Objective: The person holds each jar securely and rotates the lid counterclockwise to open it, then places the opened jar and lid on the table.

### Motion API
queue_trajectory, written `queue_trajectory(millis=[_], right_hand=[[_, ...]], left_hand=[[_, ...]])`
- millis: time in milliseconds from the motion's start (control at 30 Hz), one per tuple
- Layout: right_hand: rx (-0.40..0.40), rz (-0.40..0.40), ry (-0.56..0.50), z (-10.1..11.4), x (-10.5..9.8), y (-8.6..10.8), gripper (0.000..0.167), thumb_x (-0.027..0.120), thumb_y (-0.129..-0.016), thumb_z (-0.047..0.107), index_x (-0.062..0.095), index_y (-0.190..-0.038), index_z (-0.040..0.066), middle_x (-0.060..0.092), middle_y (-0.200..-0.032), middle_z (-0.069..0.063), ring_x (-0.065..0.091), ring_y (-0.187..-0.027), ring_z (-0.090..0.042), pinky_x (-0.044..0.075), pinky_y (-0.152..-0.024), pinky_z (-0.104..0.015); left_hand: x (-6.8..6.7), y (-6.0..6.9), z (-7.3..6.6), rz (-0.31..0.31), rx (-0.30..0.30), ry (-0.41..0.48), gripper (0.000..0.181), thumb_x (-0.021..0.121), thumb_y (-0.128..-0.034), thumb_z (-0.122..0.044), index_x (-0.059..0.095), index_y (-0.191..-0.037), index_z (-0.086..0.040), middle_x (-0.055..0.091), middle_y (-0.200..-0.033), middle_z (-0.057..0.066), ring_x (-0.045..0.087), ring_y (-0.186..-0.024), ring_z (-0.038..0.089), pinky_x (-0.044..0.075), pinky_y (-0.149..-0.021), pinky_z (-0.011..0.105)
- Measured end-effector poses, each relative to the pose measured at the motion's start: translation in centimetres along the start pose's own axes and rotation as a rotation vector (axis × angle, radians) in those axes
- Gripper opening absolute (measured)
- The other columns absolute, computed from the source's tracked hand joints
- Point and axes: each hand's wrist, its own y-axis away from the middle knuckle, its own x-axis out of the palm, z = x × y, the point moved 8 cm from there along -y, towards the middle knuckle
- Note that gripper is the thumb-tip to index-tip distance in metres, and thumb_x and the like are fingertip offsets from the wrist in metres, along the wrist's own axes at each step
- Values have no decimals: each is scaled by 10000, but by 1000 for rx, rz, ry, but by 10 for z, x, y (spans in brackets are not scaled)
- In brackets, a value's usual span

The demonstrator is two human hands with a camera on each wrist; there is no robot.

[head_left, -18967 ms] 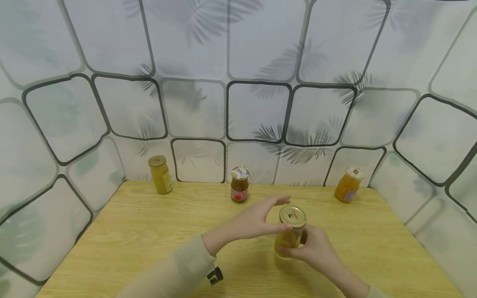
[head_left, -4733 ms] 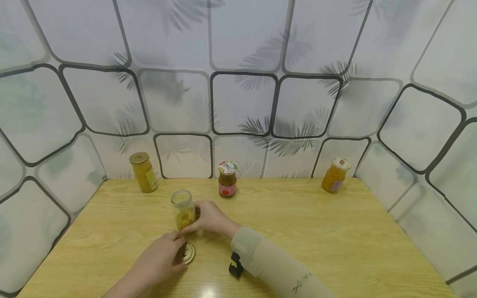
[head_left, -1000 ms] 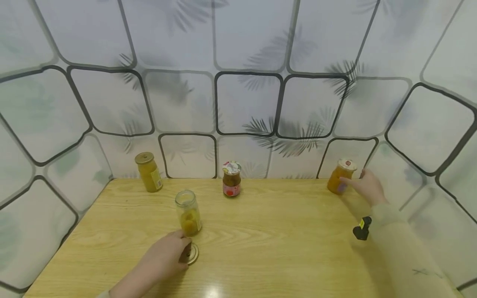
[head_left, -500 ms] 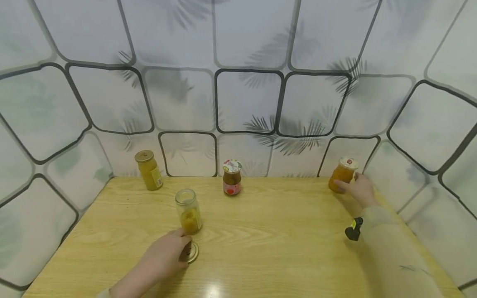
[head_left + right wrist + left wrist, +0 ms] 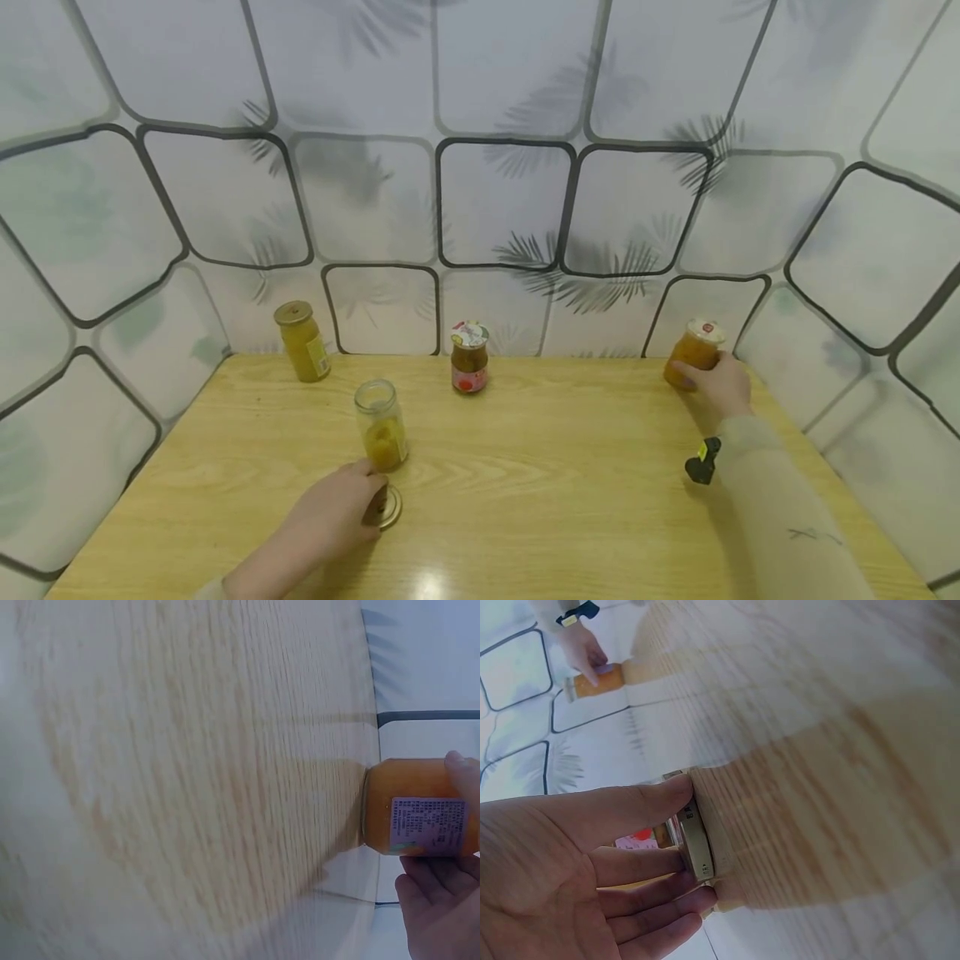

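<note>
The left hand (image 5: 330, 512) holds a gold lid (image 5: 389, 507) by its edge, low at the table; in the left wrist view the thumb and fingers pinch the lid (image 5: 694, 838). Just behind it an open glass jar (image 5: 382, 427) with yellow fruit stands upright. At the back right the right hand (image 5: 722, 385) grips a jar of orange contents (image 5: 690, 358) with a white lid. In the right wrist view the thumb lies on one side of this orange jar (image 5: 416, 784) and the fingers on the other, its base at the table.
A closed yellow jar (image 5: 303, 346) stands at the back left, and a brown jar with a pink label (image 5: 469, 360) at the back middle. A patterned wall covering (image 5: 502, 208) rises behind and beside the wooden table (image 5: 525, 500).
Earlier, the right hand was at the open glass jar; it has since moved to the orange jar at the back right and closed round it. The left hand stays at the lid.
</note>
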Motion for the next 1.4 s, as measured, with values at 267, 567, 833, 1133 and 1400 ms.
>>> queue_trajectory(millis=[267,567,833,1133,1400], right_hand=[[52,29,-122,0,7,-4,916,641,-1029,484,306,-1540,-198,424,-1546,-428,454,-1423,-556,383,-1221,-640],[122,-50,-145,-7,13,-8,886,695,-1008,433,337,-1525,-192,453,-1533,-417,475,-1409,-534,382,-1228,-608],[151,-111,-154,-8,13,-10,839,731,-979,401,403,-1507,-163,503,-1515,-383,504,-1389,-514,392,-1223,-600],[196,-143,-127,-8,12,-2,827,738,-965,385,425,-1487,-175,519,-1502,-385,510,-1386,-515,405,-1219,-587],[133,-148,-121,1,10,-2,802,763,-954,380,474,-1443,-187,553,-1452,-398,548,-1327,-525,444,-1168,-613]], left_hand=[[0,-1,1,14,0,-19,447,1005,-657,-150,733,-1003,-71,625,-956,-8,645,-913,201,611,-844,453],[0,-2,-2,24,5,-17,444,1002,-657,-137,731,-1001,-63,610,-937,-1,634,-899,204,606,-831,463],[-1,-4,-3,39,-9,-18,490,1004,-652,-130,734,-1048,-24,621,-953,33,649,-914,242,616,-856,486],[0,-2,-4,44,1,-11,480,1010,-663,-152,737,-1043,-43,617,-956,15,644,-913,221,611,-847,473],[0,-3,-2,43,-6,-18,503,1012,-663,-159,741,-1067,-33,635,-979,31,656,-939,240,611,-864,479]])
